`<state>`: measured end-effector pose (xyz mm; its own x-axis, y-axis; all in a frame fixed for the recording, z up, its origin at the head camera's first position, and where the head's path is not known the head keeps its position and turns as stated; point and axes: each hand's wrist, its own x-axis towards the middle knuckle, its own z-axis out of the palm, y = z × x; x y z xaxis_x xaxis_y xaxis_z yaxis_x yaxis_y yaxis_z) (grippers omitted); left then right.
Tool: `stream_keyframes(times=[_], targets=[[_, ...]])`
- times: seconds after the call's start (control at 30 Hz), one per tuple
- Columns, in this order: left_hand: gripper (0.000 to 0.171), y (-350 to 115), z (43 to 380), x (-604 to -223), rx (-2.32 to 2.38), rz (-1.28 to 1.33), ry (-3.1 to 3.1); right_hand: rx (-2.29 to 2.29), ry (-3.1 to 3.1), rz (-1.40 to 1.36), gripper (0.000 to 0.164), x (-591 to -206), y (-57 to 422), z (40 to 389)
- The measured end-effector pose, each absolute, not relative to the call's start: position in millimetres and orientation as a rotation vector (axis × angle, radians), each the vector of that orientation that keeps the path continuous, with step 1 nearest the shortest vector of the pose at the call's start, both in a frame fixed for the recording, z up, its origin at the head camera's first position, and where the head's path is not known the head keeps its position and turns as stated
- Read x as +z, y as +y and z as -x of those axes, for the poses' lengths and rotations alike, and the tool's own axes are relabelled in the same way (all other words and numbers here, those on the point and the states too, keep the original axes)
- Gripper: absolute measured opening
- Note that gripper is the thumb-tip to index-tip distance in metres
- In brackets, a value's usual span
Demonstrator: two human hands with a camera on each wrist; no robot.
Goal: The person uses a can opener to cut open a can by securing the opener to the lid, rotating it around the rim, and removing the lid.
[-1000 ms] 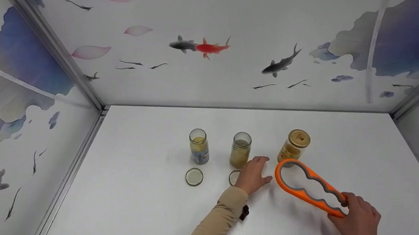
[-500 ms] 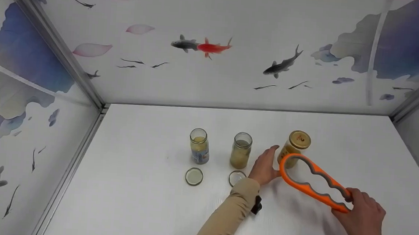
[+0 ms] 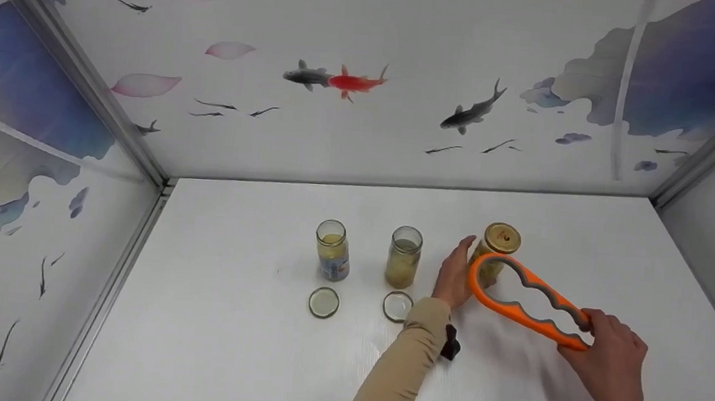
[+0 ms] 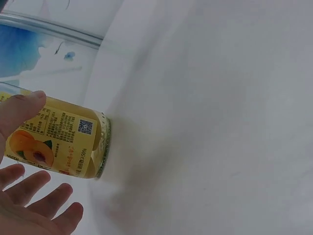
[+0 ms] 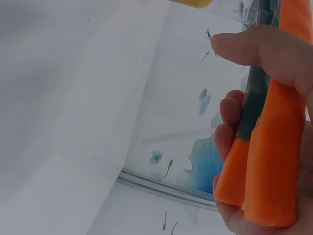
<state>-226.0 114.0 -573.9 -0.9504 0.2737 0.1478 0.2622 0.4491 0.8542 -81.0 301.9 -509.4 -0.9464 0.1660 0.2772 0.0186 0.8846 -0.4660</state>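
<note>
The yellow-labelled jar point(image 4: 68, 139) is taken as landmark: it is stood upright on the bench point(image 3: 247, 344), capped with a gold lid point(image 3: 503, 238). Its left side is flanked by the left hand point(image 3: 452, 282), thumb and fingers spread about it; whether the glass is touched cannot be told. The orange opener point(image 3: 528, 324) is gripped in the right hand point(image 3: 610, 363), fingers and thumb wrapped round the handle ends; the jar's body is overlapped by its loop in the head view, below the lid, contact unclear. Left of the jar an uncapped middle jar point(image 3: 402, 269) is seen, and farther left an uncapped blue-labelled jar point(image 3: 334, 263). A loose lid point(image 3: 398, 307) is seen left of the jar and nearer the wearer, a second loose lid point(image 3: 324, 302) farther left.

Handling, as judged: the jar should be found fairly heavy, being filled glass; stiff, breakable if dropped, slippery if wetted. Best held round the labelled body, low down, lid left free. The opener should be found light and firm, slightly springy; best held by the wavy grey-lined handles, well back from the loop
</note>
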Motion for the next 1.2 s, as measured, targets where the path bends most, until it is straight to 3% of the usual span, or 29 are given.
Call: stream_keyframes(times=[0.2,0.47,0.83,1.2], targets=[[0.082,117.8,234.3,-576.9,1.64,-0.605,2.658,0.674,-2.739,0.125,0.048,-506.2,299.4,87.9],[0.056,120.2,235.0,-579.4,1.728,-0.672,2.62,0.693,-2.692,0.073,0.049,-501.3,295.7,93.4],[0.061,109.9,227.7,-577.1,1.773,-0.753,2.618,0.692,-2.639,-0.008,0.045,-488.7,290.9,105.2],[0.05,98.3,221.1,-571.2,1.726,-0.47,2.491,0.661,-2.585,-0.176,0.05,-474.3,280.3,123.2]])
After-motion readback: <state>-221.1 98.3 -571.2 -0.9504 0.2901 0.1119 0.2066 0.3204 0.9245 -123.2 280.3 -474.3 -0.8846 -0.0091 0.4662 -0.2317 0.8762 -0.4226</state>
